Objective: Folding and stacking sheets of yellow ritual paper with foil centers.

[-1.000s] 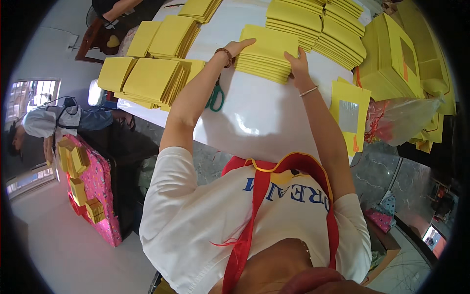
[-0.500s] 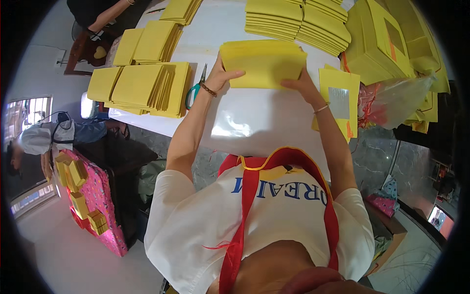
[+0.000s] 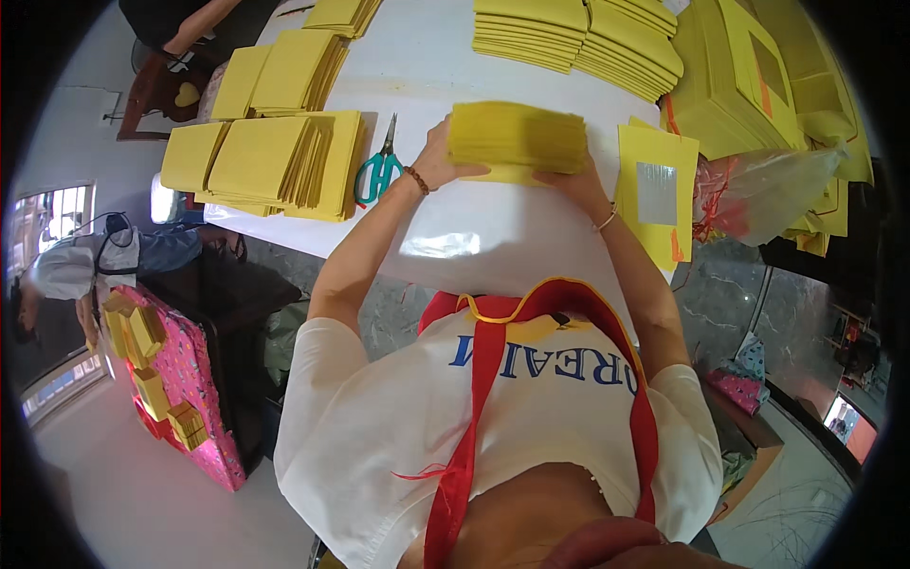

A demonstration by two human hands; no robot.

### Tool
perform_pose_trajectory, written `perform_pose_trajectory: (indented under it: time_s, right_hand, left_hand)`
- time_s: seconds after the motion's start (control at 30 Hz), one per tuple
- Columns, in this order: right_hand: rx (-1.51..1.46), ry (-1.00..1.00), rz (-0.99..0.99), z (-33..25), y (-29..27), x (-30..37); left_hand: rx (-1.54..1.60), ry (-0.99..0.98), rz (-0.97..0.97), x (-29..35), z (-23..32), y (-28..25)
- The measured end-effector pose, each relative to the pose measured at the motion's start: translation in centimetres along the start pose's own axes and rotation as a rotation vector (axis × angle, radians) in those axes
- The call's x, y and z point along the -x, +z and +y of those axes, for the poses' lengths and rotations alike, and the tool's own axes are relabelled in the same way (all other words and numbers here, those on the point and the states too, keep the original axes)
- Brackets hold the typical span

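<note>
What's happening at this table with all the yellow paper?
A person holds a thick stack of yellow paper envelopes on edge on the white table, left hand and right hand gripping its two ends. Teal-handled scissors lie just left of the left hand. A single yellow windowed envelope lies to the right, with more yellow stacks around.

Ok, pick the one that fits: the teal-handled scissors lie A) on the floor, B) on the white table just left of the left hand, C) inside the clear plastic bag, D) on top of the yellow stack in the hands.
B: the scissors lie flat on the white table, just beside the left hand, which grips the yellow stack together with the right hand.
</note>
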State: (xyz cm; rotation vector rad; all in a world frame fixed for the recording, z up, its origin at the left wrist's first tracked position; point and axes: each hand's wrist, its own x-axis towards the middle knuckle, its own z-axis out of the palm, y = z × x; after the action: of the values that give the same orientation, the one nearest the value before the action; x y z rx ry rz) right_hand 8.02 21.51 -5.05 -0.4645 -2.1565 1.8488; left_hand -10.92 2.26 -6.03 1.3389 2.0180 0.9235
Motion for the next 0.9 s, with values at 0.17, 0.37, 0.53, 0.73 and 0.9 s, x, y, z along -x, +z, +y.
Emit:
perform_pose_trajectory:
  time_s: [0.17, 0.37, 0.53, 0.73, 0.9]
  right_hand:
    - [-0.544, 0.202, -0.053, -0.8, -0.7, 0.6]
    - [-1.011, 0.282, 0.242, 0.5, 2.8, 1.3]
    - [-0.755, 0.053, 0.189, 0.3, 4.7, 2.0]
    - [-0.686, -0.043, -0.073, -2.8, -2.3, 2.1]
    - [-0.112, 0.115, -0.294, -4.1, -2.9, -0.5]
  left_hand:
    - [0.882, 0.1, 0.206, -0.8, 2.6, -2.1]
    - [1.683, 0.374, 0.195, -1.0, 7.9, 0.9]
    - [0.834, 0.186, 0.3, -2.2, 9.1, 1.2]
    - [0.604, 0.234, 0.353, -0.9, 9.0, -1.1]
    - [0.52, 0.219, 0.215, -1.1, 8.1, 0.0]
